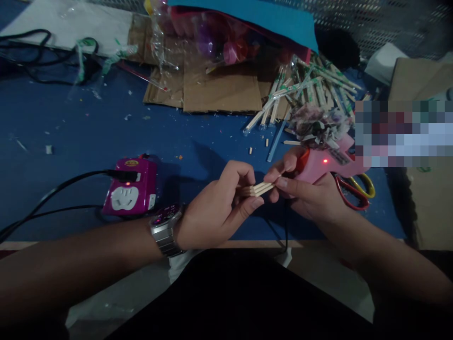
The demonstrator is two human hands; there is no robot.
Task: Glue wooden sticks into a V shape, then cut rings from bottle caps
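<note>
My left hand (219, 203), with a metal watch on the wrist, is closed round a small bundle of wooden sticks (257, 189) held flat between thumb and fingers. My right hand (307, 191) grips a pink glue gun (323, 165) with a lit red light, and its fingertips touch the far end of the sticks. Both hands hover just above the near edge of the blue table (88, 127).
A magenta power strip (131, 187) with black cables sits left of my hands. A pile of wrapped chopsticks (307, 89), cardboard sheets (219, 87), a plastic bag of coloured items (212, 38) and red-and-yellow scissors (356, 191) lie behind and to the right.
</note>
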